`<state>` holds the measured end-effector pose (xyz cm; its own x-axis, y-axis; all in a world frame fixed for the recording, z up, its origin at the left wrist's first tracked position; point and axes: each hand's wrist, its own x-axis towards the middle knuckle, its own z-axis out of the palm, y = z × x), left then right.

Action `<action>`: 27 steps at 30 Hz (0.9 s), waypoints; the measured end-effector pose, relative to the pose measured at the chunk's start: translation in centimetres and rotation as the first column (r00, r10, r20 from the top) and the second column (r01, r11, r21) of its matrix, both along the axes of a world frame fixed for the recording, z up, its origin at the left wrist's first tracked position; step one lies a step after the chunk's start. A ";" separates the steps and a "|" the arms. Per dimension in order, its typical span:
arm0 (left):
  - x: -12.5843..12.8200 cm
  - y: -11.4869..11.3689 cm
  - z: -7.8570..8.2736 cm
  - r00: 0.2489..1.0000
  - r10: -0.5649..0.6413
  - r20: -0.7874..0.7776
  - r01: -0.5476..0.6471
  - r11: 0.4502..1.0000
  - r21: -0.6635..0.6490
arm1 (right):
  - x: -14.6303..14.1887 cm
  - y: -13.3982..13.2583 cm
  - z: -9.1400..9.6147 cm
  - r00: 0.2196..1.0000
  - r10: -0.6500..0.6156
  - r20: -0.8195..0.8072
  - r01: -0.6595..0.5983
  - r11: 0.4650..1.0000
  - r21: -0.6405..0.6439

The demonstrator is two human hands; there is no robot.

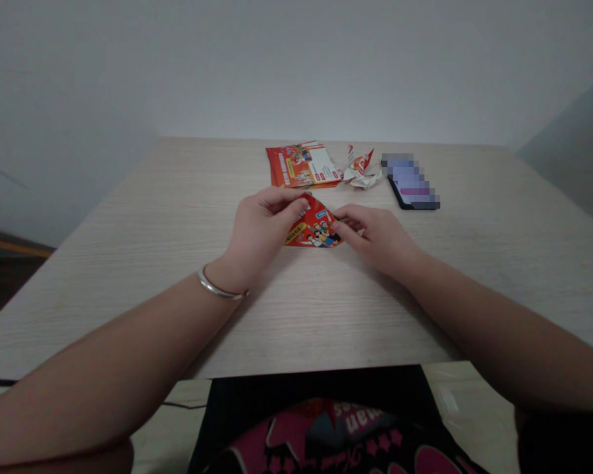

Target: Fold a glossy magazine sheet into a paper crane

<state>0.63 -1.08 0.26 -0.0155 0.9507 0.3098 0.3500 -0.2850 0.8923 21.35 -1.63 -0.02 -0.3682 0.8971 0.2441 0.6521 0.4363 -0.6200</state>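
Note:
Between my hands, just above or on the tabletop, is a red printed leaflet [321,230] with cartoon people on it. My left hand [267,220] pinches its upper left edge between thumb and fingers. At the right edge, my right hand [373,234] grips the paper, thumb on top. The sheet bends upward between the two grips, and its far side is hidden from me. A silver bangle [220,286] circles my left wrist.
Behind my hands lies a stack of similar red and white leaflets [296,164]. Beside it sits a crumpled or folded paper piece [363,171]. A phone [412,184] with a lit, blurred screen rests to the right. The wooden table [143,217] meets a wall at the back.

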 end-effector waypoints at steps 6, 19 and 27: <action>1.0 -1.1 0.7 0.988 -0.151 0.027 0.150 0.988 0.042 | -0.7 -0.1 -0.2 0.945 -0.063 -0.322 0.060 0.998 -0.019; -0.1 0.2 -0.1 0.970 -0.176 -0.165 0.189 0.980 0.067 | -0.5 0.7 -0.7 0.851 -0.174 -0.495 0.105 0.981 -0.163; -0.1 -0.2 -0.1 0.955 -0.172 -0.241 0.199 0.975 0.094 | -0.4 0.7 -0.6 0.866 -0.210 -0.455 0.176 0.977 -0.117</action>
<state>0.57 -1.25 0.18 0.2426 0.8874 0.3921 0.4729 -0.4611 0.7509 20.95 -0.93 -0.57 -0.0466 0.9596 0.2776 0.3504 0.2760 -0.8950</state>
